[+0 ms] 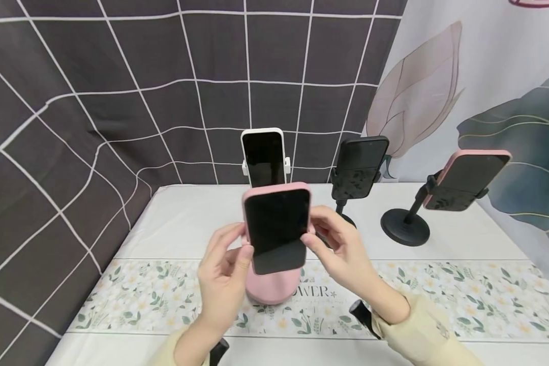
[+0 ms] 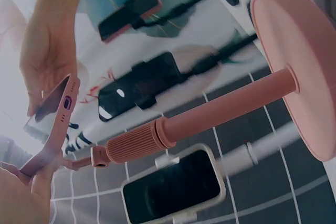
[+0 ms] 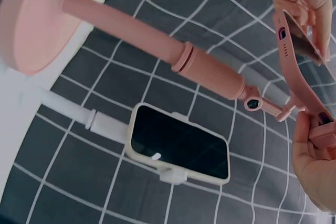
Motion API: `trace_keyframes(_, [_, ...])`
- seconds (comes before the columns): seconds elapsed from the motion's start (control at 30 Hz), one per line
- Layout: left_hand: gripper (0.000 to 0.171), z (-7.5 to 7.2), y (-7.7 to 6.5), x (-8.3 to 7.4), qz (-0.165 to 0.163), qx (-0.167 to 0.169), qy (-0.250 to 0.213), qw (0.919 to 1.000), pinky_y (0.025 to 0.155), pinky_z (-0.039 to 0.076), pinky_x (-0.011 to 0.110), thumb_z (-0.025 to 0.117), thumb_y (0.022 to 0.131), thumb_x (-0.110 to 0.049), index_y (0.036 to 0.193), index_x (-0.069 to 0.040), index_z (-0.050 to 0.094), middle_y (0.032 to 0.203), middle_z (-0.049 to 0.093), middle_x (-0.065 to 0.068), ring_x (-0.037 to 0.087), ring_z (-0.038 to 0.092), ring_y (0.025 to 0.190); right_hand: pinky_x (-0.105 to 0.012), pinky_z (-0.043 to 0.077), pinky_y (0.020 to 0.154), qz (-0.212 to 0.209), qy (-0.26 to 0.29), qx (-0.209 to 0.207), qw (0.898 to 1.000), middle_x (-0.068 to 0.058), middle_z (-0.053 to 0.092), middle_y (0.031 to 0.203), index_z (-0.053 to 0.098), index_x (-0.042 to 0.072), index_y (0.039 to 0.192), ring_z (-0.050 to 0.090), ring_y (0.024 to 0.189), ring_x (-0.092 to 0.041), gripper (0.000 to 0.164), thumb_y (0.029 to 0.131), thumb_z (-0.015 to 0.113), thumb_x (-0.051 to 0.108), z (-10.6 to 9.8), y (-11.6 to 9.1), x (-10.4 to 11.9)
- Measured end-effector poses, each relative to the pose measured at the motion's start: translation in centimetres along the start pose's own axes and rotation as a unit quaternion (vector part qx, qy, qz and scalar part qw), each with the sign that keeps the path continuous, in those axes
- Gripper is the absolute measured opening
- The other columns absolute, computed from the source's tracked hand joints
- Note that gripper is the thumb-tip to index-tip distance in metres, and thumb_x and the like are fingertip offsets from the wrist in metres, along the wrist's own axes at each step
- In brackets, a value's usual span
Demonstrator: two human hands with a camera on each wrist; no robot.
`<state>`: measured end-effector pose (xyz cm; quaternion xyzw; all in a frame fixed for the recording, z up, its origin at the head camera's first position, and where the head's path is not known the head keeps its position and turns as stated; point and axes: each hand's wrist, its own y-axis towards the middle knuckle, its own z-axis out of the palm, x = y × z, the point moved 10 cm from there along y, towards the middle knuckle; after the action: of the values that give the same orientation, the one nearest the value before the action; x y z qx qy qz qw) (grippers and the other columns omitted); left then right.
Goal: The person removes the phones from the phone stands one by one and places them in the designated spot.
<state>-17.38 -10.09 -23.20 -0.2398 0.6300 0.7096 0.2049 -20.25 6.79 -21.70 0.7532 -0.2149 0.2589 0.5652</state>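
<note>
A phone in a pink case (image 1: pixel 278 229) faces me, slightly tilted, at the head of a pink phone stand (image 1: pixel 274 287). My left hand (image 1: pixel 223 277) pinches its left edge between thumb and fingers. On the opposite edge my right hand (image 1: pixel 340 244) grips it, thumb toward the screen and fingers behind. Both hands are beside the small pink clamp arms. From the left wrist, the stand's ribbed pole (image 2: pixel 131 142) runs from the round base (image 2: pixel 299 72) to the phone. A pink clamp end (image 3: pixel 323 135) lies against my right hand in the right wrist view.
Directly behind, a white-cased phone (image 1: pixel 264 157) sits in a white stand. Toward the right are a black phone (image 1: pixel 359 168) and another pink-cased phone (image 1: pixel 466 180), each on a black stand. A floral runner (image 1: pixel 155 295) crosses the white table; a dark grid curtain (image 1: pixel 219 101) hangs behind.
</note>
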Motion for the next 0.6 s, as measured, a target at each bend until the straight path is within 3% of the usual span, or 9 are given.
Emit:
trace_keyframes(0.1, [0.03, 1.5, -0.5, 0.6, -0.017, 0.023, 0.002, 0.9996, 0.057, 0.049, 0.013, 0.051, 0.082, 0.012, 0.112, 0.007, 0.055, 0.112, 0.053, -0.007, 0.015, 0.061, 0.068, -0.013, 0.044, 0.074, 0.016, -0.016, -0.007, 1.0, 0.002, 0.048, 0.092, 0.05, -0.011, 0.103, 0.048, 0.082, -0.014, 0.025, 0.079, 0.056, -0.012, -1.2, -1.0, -0.1])
trace_keyframes(0.33, [0.028, 4.4, -0.8, 2.2, -0.068, 0.062, -0.056, 0.9942, 0.069, 0.052, 0.014, 0.05, 0.084, 0.009, 0.113, 0.008, 0.052, 0.11, 0.053, -0.004, 0.022, 0.064, 0.075, -0.011, 0.045, 0.076, 0.049, -0.036, -0.029, 0.998, 0.01, 0.051, 0.096, 0.048, -0.015, 0.105, 0.049, 0.082, -0.012, 0.026, 0.081, 0.055, -0.009, -3.8, -2.5, -0.9])
trace_keyframes(0.6, [0.026, 5.8, -1.3, 3.6, -0.109, 0.078, -0.091, 0.9868, 0.072, 0.055, 0.019, 0.05, 0.085, 0.007, 0.11, 0.011, 0.052, 0.106, 0.053, 0.011, 0.025, 0.065, 0.076, -0.011, 0.045, 0.072, 0.062, -0.038, -0.032, 0.997, 0.014, 0.054, 0.103, 0.049, -0.013, 0.108, 0.051, 0.081, -0.013, 0.025, 0.085, 0.052, -0.003, -4.8, -3.7, -1.9])
